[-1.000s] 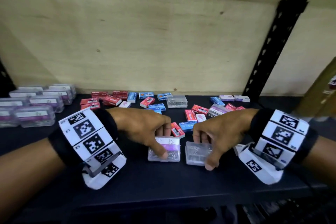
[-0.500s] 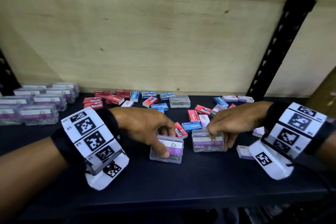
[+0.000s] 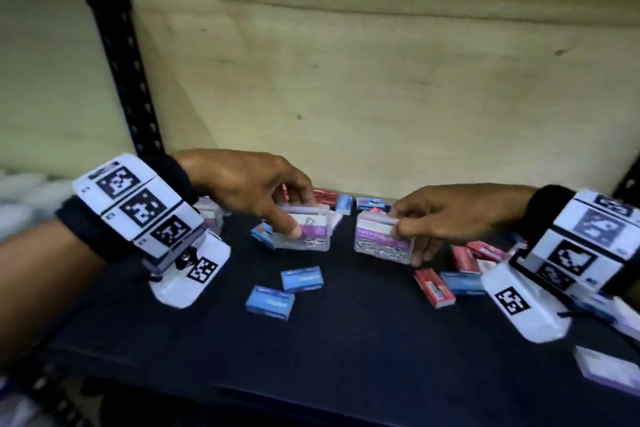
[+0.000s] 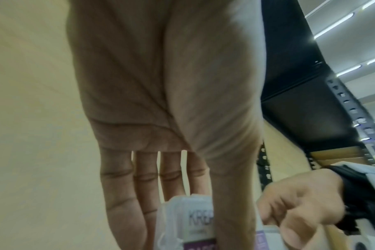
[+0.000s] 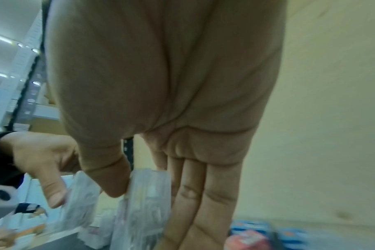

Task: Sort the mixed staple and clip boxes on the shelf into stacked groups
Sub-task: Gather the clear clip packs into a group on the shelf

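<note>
You have 2 clear plastic paper-clip boxes with purple labels in the air above the dark shelf (image 3: 346,350), side by side and close but apart. Your left hand (image 3: 249,184) pinches the left box (image 3: 304,230), thumb on the near face over the label and fingers behind. Your right hand (image 3: 457,215) pinches the right box (image 3: 382,239) at its upper right edge, thumb in front, fingers wrapped behind and under.

Expect both to feel light but loose inside: the metal clips lie heaped at the bottom and will likely shift and rattle if you tilt. The walls are smooth, rigid, glossy plastic, probably slick, so take them across the 2 broad faces, not the corners, and keep the lid edge uppermost.

Below and to the right, small blue cardboard staple boxes (image 3: 302,278) and small red cardboard staple boxes (image 3: 434,288) lie scattered flat. These are matte, sharp-edged and should stack squarely. More clear boxes (image 3: 207,215) sit far left, partly hidden behind your left wrist.
</note>
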`<state>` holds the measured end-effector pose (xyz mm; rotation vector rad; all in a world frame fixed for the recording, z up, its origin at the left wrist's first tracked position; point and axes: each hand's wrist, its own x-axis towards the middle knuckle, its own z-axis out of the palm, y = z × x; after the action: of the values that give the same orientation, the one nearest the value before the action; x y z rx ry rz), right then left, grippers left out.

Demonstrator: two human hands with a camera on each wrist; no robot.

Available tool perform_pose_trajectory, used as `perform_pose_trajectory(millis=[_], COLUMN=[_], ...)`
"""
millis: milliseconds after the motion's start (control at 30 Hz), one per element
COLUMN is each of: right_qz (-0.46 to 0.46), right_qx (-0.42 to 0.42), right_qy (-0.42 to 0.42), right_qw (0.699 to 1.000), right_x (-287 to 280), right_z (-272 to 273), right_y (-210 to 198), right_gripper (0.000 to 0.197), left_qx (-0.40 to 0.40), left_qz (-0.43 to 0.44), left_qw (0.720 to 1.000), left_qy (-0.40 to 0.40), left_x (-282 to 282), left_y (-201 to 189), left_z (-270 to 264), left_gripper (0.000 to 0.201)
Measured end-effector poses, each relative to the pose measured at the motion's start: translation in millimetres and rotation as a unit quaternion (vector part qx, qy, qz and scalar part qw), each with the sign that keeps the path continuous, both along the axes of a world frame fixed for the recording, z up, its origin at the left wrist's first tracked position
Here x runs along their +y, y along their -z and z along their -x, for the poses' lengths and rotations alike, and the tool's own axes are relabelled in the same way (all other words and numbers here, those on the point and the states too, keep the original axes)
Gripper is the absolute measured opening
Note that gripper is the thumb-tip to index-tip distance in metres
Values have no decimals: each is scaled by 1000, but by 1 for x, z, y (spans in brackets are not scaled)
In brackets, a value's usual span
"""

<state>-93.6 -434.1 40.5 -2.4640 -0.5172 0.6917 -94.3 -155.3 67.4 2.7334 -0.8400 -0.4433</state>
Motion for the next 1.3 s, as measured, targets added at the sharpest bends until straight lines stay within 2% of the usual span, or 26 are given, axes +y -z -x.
perform_pose_trajectory(millis=[133, 300, 400, 567, 700, 933, 1300], right_qz=[-5, 52, 95, 178, 218, 217, 223], right_qx=[-40, -126, -157, -169, -159, -144, -153], right_qy=[-75, -177, -225, -244, -251, -239, -236], right_qw=[996, 975, 957, 938, 930, 936, 933], right_x=[66, 147, 191, 242, 263, 275, 273], right_z=[-20, -35, -39, -41, -42, -43, -40], right_y=[-1, -2, 4, 17, 22, 24, 22], right_gripper=[20, 24, 33, 33, 25, 34, 35], left_qx=[-18, -7, 9, 14, 26, 24, 6], left_qz=[-40, -91, -111, -140, -133, -99, -72], left_qw=[995, 978, 968, 958, 955, 959, 962], left_qy=[-94, -188, -226, -248, -264, -265, -264], left_x=[65, 136, 166, 195, 208, 217, 214], left_y=[-15, -11, 3, 24, 31, 40, 49], left_z=[-2, 0, 2, -3, -8, -16, -20], left_gripper=[34, 37, 37, 35, 33, 32, 33])
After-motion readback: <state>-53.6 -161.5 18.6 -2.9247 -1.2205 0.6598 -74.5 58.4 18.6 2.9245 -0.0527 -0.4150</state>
